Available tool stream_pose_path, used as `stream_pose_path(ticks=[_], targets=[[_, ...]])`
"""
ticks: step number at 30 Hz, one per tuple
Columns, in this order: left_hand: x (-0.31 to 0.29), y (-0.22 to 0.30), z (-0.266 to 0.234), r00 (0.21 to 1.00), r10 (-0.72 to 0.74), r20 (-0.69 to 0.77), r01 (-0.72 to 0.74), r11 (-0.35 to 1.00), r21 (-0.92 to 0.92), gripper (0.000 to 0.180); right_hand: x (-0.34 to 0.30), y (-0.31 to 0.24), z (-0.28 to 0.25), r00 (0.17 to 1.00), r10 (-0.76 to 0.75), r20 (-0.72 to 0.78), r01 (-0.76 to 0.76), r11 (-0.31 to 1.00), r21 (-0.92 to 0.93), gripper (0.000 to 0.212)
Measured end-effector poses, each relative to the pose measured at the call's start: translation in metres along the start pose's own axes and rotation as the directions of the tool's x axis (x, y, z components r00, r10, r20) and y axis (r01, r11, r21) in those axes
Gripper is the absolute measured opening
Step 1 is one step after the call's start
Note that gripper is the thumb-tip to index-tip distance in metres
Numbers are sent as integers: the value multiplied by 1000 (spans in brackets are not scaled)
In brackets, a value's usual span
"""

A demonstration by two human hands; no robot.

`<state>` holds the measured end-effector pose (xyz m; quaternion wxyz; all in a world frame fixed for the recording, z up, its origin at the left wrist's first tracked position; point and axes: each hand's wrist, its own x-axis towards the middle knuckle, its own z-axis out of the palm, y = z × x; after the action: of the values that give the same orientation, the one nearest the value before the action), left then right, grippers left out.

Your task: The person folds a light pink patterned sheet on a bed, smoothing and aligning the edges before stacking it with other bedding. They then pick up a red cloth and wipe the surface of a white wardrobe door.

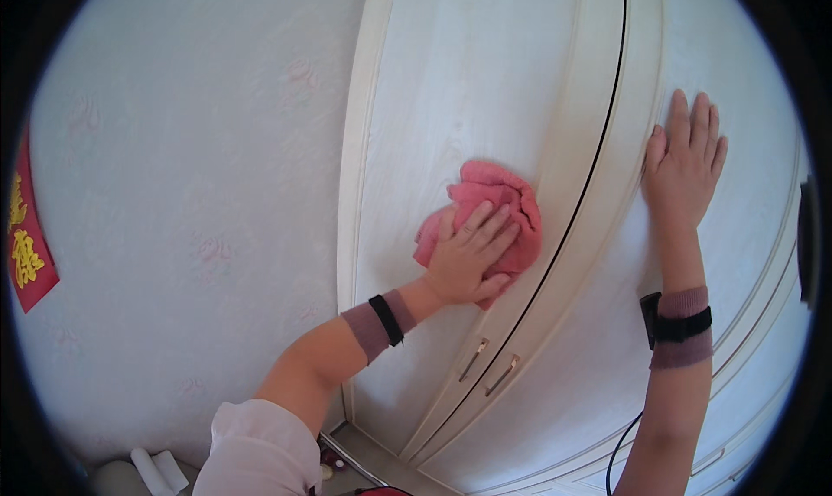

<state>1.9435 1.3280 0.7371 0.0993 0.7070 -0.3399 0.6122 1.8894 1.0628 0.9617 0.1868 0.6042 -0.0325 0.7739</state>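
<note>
My left hand (468, 260) lies flat, fingers extended, on a bunched pink cloth (520, 197), pressing it against the left door (472, 89) of a white wooden cabinet. The cloth is folded and crumpled under the palm, and some of it sticks out above and beside the fingers. Higher up and to the right, my right hand (687, 171) rests with its palm on the right door (598, 323), fingers stretched upward and nothing in it. A dark narrow gap runs between the two doors.
Two metal handles, a left one (473, 360) and a right one (502, 376), project from the doors below the cloth. A patterned pale wall (199, 175) stands at the left, with a red and gold hanging decoration (33, 245). White rolled items (158, 472) lie at the lower left.
</note>
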Motion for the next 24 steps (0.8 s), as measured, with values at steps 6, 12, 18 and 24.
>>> stream_pose_path(ticks=[6,12,18,24], targets=[[-29,-74,-18,977,-185,-109,201,965,167,67,-2,1,1,1000,-14,-2,14,1000,-27,50],[-83,-114,-12,871,-433,-231,482,845,232,62,-1,2,2,1000,-14,-18,14,1000,-20,50],[-116,-73,16,686,-665,-296,726,651,221,63,0,-2,4,1000,-9,-14,8,999,-36,49],[-82,-2,33,807,-551,-212,578,811,93,64,1,1,3,1000,-15,-20,14,999,-51,49]])
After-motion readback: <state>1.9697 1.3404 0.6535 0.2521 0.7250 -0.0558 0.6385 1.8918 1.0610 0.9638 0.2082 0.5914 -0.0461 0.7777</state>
